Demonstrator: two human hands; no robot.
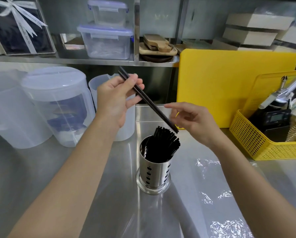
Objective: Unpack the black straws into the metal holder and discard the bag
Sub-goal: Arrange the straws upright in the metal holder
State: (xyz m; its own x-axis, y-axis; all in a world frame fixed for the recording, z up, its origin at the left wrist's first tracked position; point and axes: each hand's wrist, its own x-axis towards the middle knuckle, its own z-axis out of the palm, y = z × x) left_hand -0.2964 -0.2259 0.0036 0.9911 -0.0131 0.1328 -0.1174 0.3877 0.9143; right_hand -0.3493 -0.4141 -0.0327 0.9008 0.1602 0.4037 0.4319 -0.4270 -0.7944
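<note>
Head view: I see a pair of loose black straws held at a slant above the bench, upper ends toward the back left, lower ends just above the metal holder. The left hand is raised, palm turned toward me, its fingers and thumb pinching the straws near their upper ends. The right hand hovers just right of the straws' lower ends, fingers loosely spread and curved, holding nothing; I cannot tell whether a fingertip touches the straws.

The metal holder stands upright on the steel bench between my two forearms. It is a shiny cylinder with rows of small cut-out holes and a flared base. A bunch of black straws already stands in it, leaning to the right, tips above the rim. A crumpled clear plastic bag lies flat on the bench to the right of the holder.

Further out, a yellow cutting board leans upright behind, a yellow basket of utensils sits at right, and clear lidded jugs stand at left. No writing is legible.
</note>
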